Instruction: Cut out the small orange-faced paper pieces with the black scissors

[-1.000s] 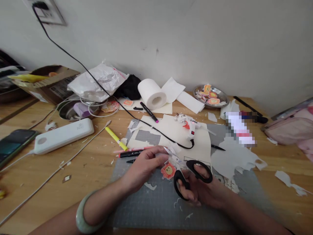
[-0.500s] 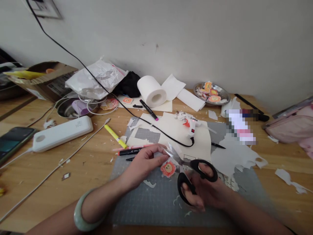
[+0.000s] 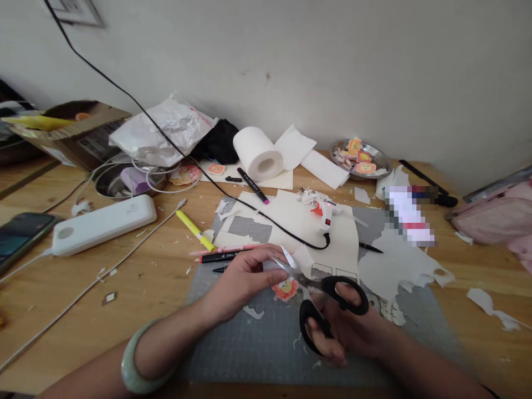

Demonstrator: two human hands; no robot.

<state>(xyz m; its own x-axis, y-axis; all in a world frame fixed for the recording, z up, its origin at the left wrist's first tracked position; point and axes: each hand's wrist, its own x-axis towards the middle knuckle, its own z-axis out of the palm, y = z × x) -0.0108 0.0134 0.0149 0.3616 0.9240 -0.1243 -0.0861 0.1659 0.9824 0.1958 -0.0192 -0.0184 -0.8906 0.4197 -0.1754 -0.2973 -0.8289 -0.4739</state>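
Observation:
My right hand (image 3: 353, 327) grips black-handled scissors (image 3: 344, 293), with fingers through both loops. The blades are spread apart and point left. My left hand (image 3: 249, 277) is closed in a pinch on a pale piece of paper (image 3: 304, 257), which passes behind the blades and is partly hidden by fingers and steel. Just beneath the blades, a flower-shaped paper cutout (image 3: 285, 289) in orange-pink with a small drawn face shows above the grey cutting mat (image 3: 233, 343); its upper part is covered.
A glue gun (image 3: 326, 213) lies on cream card behind my hands, its black cord (image 3: 199, 169) crossing the desk. Markers (image 3: 220, 256), torn white paper (image 3: 399, 255), a toilet roll (image 3: 255, 154), a steel dish (image 3: 384, 172) of cutouts and a white power bank (image 3: 103, 224) surround the mat.
The scissors have shifted slightly left and down, their blades now covering more of the flower cutout. More of the pale paper shows behind the blades. Both hands keep their grips.

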